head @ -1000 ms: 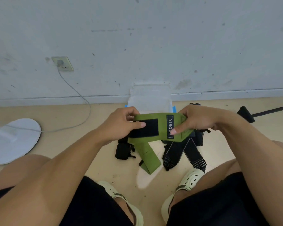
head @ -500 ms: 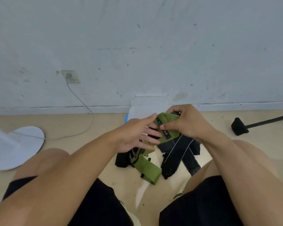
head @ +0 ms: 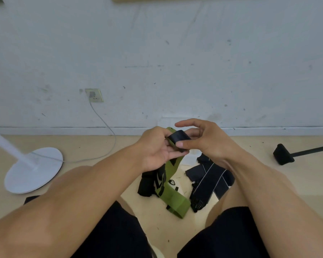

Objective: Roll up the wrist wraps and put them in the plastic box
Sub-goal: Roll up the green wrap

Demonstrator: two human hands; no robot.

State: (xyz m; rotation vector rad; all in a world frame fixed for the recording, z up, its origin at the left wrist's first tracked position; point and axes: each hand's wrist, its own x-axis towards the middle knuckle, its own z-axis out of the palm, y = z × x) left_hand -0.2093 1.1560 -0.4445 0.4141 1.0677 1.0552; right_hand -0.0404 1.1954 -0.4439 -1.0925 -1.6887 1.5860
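Hands meet above the floor (head: pixel 93 146), in front of the white wall (head: pixel 157 53). The left hand (head: pixel 157 148) holds the green wrap (head: pixel 171 165) with curled fingers near its top end. The right hand (head: pixel 203 140) pinches the black patch (head: pixel 178 137) of this wrap: the thumb presses on the patch from below, and the index finger is raised and nearly straight above it. The rolled part of the wrap is between the two hands, but how tight the roll is I cannot tell. The free tail of the green wrap hangs down from the hands and lies on the floor between the knees, with its end bent to the right.

Just left of this tail a black wrap (head: pixel 147 183) lies in a small heap and touches it. To the right, under the right forearm, black wraps with white stripes (head: pixel 207 183) lie crossed over each other.

The plastic box (head: pixel 191 158) stands by the wall behind the hands; only a pale piece of it shows under the right hand, and its inside is hidden.

On the left a round white base (head: pixel 34 172) stands on the floor, and a grey cable (head: pixel 104 121) goes from it up to the socket (head: pixel 94 94) on the wall. On the right a black stand foot (head: pixel 283 154) rests on the floor, well apart from the wraps.
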